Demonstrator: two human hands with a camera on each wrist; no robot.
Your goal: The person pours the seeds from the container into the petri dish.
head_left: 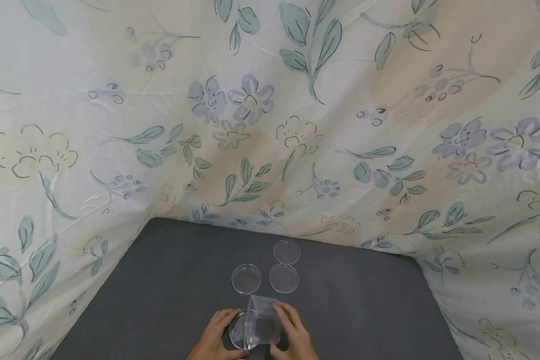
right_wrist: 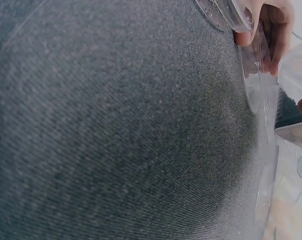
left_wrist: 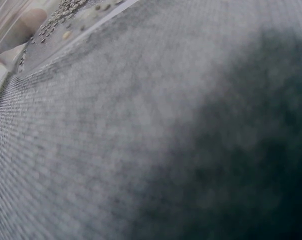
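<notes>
My left hand (head_left: 215, 336) grips the rim of a clear round petri dish (head_left: 236, 331) near the front of the dark table, thumb on the near side and fingers on the far side. My right hand (head_left: 293, 332) holds a clear plastic tub (head_left: 265, 320) between thumb and fingers, tipped on its side with its mouth toward the left. The tub's rim overlaps the dish in the head view. Small grain-like bits (left_wrist: 55, 22) lie inside clear plastic at the corner of the left wrist view. In the right wrist view, the left hand (right_wrist: 277, 30) shows beside the clear dishes.
Beyond the hands, three clear round dishes lie on the dark table (head_left: 180, 280): one at left (head_left: 246, 279), one at right (head_left: 284, 278) and one farther back (head_left: 286, 252). A flower-patterned cloth (head_left: 261, 125) hangs around the table's back and sides.
</notes>
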